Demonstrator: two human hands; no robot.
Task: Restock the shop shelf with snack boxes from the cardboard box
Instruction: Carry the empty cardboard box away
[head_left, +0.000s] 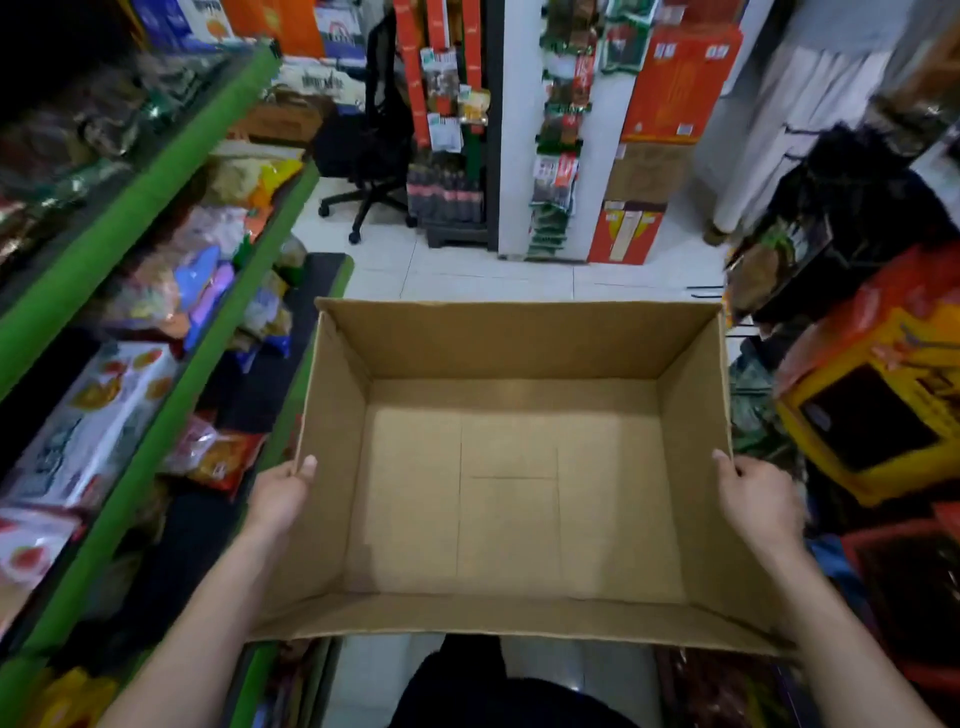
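No text could be read: print on the shelf packets (93, 415) and the orange cartons (675, 83) was too blurred.

left hand (283, 493) and right hand (756, 493) fingers hidden behind cardboard box (519, 343) walls; shelf (93, 249) goods blurred

I see the cardboard box (514, 467) in plain brown inside and out, and the shelf (156, 171) edged in bright green. On the shelf lie white snack boxes (98, 415) printed with orange and yellow, and the floor (467, 270) is white tile under a black office chair (374, 140), with orange-red cartons (675, 83) stacked beyond.
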